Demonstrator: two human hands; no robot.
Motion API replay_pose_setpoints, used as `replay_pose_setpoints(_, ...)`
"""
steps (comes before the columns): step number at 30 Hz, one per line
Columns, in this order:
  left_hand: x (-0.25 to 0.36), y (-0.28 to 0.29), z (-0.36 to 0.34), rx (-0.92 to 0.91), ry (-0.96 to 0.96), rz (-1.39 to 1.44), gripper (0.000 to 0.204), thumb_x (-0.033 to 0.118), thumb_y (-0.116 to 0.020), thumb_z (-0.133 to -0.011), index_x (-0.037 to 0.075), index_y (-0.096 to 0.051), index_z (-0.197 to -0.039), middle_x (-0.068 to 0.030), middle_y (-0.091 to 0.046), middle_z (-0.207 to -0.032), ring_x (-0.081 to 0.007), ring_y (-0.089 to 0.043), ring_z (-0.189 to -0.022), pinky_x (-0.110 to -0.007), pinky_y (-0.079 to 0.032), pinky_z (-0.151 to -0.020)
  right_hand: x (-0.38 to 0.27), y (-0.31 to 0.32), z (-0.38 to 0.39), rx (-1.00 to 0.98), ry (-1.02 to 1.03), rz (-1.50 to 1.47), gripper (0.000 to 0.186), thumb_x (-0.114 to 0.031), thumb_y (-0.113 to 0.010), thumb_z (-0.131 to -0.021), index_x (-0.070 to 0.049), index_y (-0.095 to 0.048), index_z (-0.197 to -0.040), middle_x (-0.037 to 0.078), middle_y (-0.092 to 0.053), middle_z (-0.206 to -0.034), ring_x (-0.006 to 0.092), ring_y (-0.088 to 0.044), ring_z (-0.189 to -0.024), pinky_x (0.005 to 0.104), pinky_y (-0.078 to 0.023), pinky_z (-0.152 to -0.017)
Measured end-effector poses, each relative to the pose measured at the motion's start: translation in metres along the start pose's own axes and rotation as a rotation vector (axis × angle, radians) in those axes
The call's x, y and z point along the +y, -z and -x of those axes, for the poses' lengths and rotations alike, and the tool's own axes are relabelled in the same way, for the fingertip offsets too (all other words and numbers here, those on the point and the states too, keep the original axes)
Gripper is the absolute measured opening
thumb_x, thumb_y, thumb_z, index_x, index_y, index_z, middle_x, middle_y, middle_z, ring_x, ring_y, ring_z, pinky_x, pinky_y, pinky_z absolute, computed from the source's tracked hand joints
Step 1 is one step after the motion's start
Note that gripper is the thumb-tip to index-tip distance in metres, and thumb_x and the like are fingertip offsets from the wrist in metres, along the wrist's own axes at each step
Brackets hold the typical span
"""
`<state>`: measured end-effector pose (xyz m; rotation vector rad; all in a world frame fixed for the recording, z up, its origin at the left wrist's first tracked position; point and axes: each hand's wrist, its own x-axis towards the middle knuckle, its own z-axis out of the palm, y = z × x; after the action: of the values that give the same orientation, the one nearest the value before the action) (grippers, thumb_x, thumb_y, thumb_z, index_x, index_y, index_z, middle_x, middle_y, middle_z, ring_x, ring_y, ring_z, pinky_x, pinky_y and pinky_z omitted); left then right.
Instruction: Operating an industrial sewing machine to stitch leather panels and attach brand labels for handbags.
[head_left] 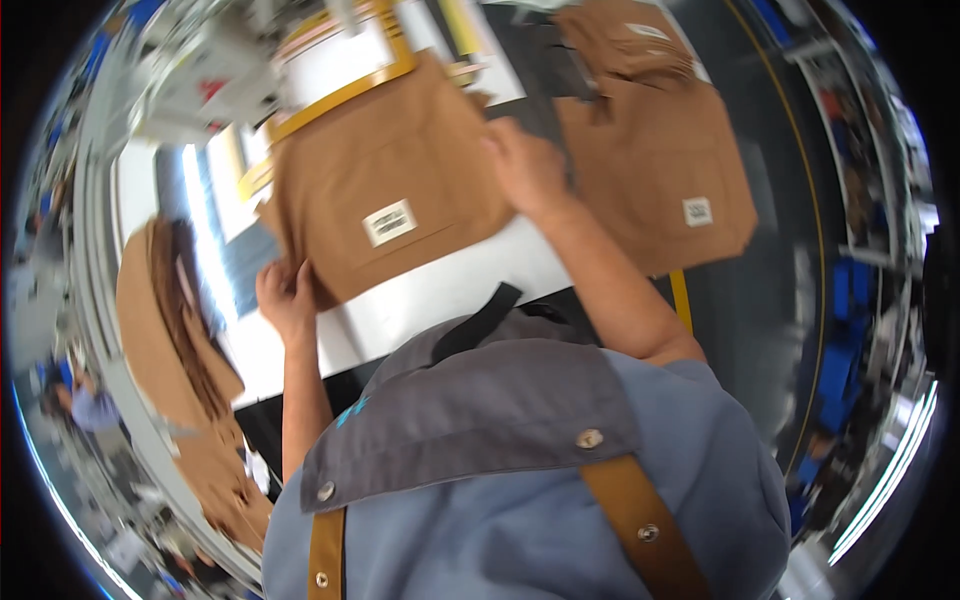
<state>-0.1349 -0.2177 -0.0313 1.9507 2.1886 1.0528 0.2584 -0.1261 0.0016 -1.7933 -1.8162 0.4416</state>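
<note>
A brown fabric panel [345, 190] with a stitched pocket outline and a white label [389, 222] lies spread before me. My left hand [287, 298] is closed on its lower left edge, with thumb and fingers pinching the cloth. At the panel's right edge, my right hand [526, 168] is closed, fingers curled at the cloth; their tips are partly hidden. The panel's far edge meets a yellow-edged frame [395, 72] of the white machine [205, 75].
More brown panels [655, 165] lie to the right, one with a white label, beside a bunched brown pile [625, 45]. Folded brown cloth [160, 330] hangs at the left. A white table surface [450, 285] shows under the panel. Blue bins [845, 340] stand far right.
</note>
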Motion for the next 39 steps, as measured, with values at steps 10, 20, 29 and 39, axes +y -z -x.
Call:
replay_pose_setpoints(10,0.145,-0.013,0.008,-0.68,0.277,0.936,0.043,-0.002,-0.07,-0.097,0.006,-0.044,-0.13,-0.0099,-0.069,-0.11,-0.016,-0.069,-0.099,-0.028,-0.058,-0.083,0.077,0.172,0.022,0.408,-0.055,-0.22,0.024,-0.026,-0.07,-0.101,-0.01,-0.07,-0.119,0.011,-0.076,-0.104,0.0246,-0.075,-0.092,0.0362,-0.057,-0.081)
replay_pose_setpoints(20,0.196,-0.032,0.0,-1.153,0.086,0.599,0.035,0.008,-0.072,-0.097,0.002,-0.053,-0.125,-0.0119,-0.074,-0.105,-0.0179,-0.073,-0.086,-0.03,-0.056,-0.074,0.288,0.297,0.105,0.451,-0.435,0.432,0.053,-0.032,-0.074,-0.097,-0.012,-0.057,-0.143,0.016,-0.065,-0.139,0.0313,-0.063,-0.127,0.0402,-0.05,-0.105)
replay_pose_setpoints(29,0.132,-0.016,-0.01,-0.659,0.13,0.461,0.018,0.007,-0.07,-0.097,0.0,-0.065,-0.113,-0.0091,-0.076,-0.102,-0.0145,-0.071,-0.084,-0.029,-0.055,-0.073,0.169,0.192,0.034,0.339,-0.149,0.095,0.033,-0.023,-0.07,-0.098,-0.009,-0.068,-0.129,0.013,-0.067,-0.131,0.0313,-0.066,-0.119,0.0392,-0.055,-0.093)
replay_pose_setpoints(39,0.087,-0.002,-0.002,-0.508,0.294,0.453,0.015,0.01,-0.071,-0.099,0.002,-0.067,-0.111,-0.0071,-0.074,-0.1,-0.0131,-0.071,-0.087,-0.029,-0.055,-0.077,0.087,0.068,-0.147,0.235,0.407,-0.074,0.025,-0.014,-0.07,-0.092,-0.004,-0.073,-0.115,0.015,-0.073,-0.114,0.034,-0.068,-0.106,0.0423,-0.054,-0.094)
